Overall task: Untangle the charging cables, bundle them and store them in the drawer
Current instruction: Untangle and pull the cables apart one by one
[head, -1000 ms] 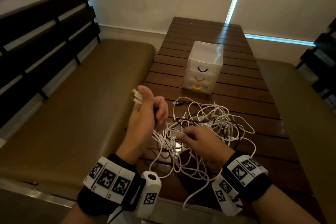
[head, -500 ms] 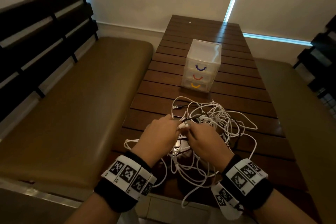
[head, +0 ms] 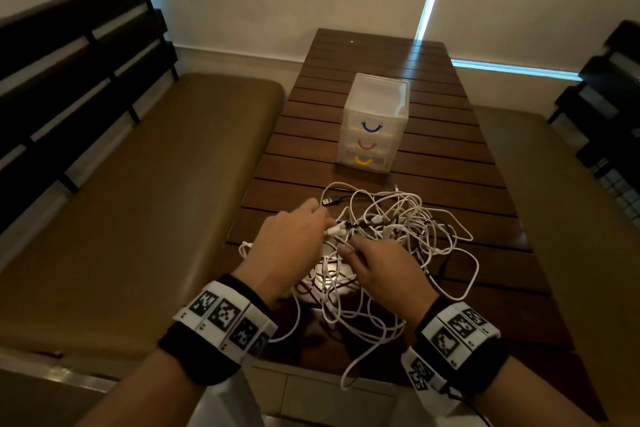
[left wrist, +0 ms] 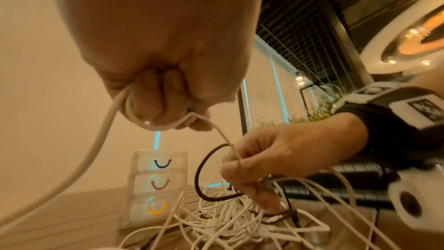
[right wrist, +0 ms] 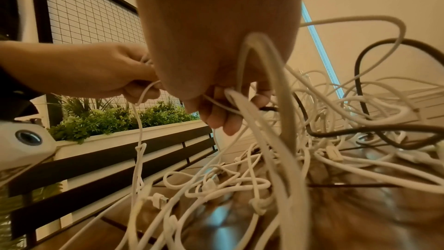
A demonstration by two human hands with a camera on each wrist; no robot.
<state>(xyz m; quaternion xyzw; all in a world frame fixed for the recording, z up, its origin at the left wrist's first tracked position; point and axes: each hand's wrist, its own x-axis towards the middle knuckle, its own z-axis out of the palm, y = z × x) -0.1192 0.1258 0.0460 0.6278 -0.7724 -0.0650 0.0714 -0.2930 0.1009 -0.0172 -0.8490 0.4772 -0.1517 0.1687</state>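
Nearest the camera, both wrists wear black bands with printed marker tags, and the two hands meet over the near side of the cable tangle (head: 377, 253), which lies on the slatted wooden table (head: 485, 204). The left hand (head: 287, 246) has its fingers curled tight round a white cable (left wrist: 100, 140): the left wrist view shows the cord looped under the closed fingers and trailing off both ways. The right hand (head: 384, 270) has its fingers bent into the heap, pinching a thin white strand between thumb and fingers, with other white cords draped over it; how many it truly holds I cannot tell.

This looks like the untangling step, and early in it: the pile is one knot of many white cords with at least one dark cable (head: 337, 199) threaded through, its USB plug lying free just beyond the left hand. Nothing is bundled yet.

The next move likely calls for tracing the gripped white cable through the loops, the right hand lifting crossing strands clear while the left draws its length out slowly, since a hard tug would probably tighten the knots.

Farther along the table, well apart from the tangle, stands the clear three-drawer organiser (head: 374, 125), with blue, red and yellow handles, all drawers closed
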